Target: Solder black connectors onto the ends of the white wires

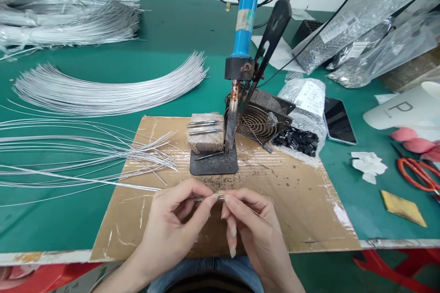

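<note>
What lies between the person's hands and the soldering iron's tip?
In the head view, from the soldering iron's tip toward the left hand and right hand: the front of the black plate, then cardboard strewn with dark specks.

Can count one soldering iron (243, 39) and one fan (257, 121) beyond the left hand (178, 219) and right hand (256, 222). Rightward of the right hand, can count one smartphone (339, 121), one paper cup (400, 105), one pair of red-handled scissors (417, 186), one yellow sponge (403, 208).
</note>
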`<move>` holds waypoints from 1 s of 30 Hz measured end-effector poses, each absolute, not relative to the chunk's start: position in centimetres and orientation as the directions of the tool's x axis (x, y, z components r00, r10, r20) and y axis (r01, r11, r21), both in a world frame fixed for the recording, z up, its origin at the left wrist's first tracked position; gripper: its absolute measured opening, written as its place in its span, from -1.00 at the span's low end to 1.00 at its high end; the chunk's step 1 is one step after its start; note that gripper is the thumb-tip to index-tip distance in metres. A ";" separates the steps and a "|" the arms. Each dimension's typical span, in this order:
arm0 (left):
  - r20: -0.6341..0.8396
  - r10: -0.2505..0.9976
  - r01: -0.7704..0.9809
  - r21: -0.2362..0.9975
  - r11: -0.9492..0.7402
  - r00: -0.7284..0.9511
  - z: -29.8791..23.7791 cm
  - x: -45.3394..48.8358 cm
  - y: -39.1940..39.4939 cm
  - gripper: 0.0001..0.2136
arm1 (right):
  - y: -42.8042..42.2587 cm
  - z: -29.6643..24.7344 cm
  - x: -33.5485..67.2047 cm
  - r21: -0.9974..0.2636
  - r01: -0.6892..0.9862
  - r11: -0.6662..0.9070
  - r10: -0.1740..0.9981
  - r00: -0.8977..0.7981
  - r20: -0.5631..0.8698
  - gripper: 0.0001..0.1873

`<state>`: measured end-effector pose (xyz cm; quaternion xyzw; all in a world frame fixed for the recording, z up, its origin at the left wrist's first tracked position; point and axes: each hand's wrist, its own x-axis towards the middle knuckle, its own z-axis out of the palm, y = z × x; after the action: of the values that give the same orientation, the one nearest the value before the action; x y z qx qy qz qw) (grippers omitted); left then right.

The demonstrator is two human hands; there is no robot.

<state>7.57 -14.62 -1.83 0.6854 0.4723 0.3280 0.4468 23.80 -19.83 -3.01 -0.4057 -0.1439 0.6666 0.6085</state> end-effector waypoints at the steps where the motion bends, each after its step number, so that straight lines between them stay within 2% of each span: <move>1: 0.037 0.939 0.360 0.918 -0.167 0.341 -1.8 7.6 -14.6 -0.79 | -19.9 -3.0 23.8 -0.684 -0.697 -0.218 0.928 0.069 -0.366 -0.77; 5: 0.070 0.944 0.368 0.910 -0.193 0.323 -1.6 7.8 -14.8 -0.81 | -19.9 -3.1 23.6 -0.684 -0.699 -0.209 0.930 0.073 -0.359 -0.79; 14: 0.030 0.980 0.352 0.931 -0.099 0.196 -0.8 8.7 -15.3 -0.82 | -19.7 -3.0 22.8 -0.655 -0.737 -0.167 0.923 0.117 -0.367 -0.79; 22: 0.113 0.961 0.334 0.922 -0.196 0.252 -1.4 8.3 -15.0 -0.82 | -20.0 -3.4 22.0 -0.636 -0.759 -0.138 0.923 0.135 -0.361 -0.77; 30: 0.076 0.978 0.325 0.936 -0.138 0.196 -1.5 8.5 -15.0 -0.82 | -20.1 -2.9 22.6 -0.650 -0.739 -0.178 0.921 0.108 -0.375 -0.73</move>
<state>8.50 -15.04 -1.54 0.6477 0.5027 0.3866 0.4223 22.59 -20.11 -2.87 -0.3953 -0.1152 0.6578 0.6307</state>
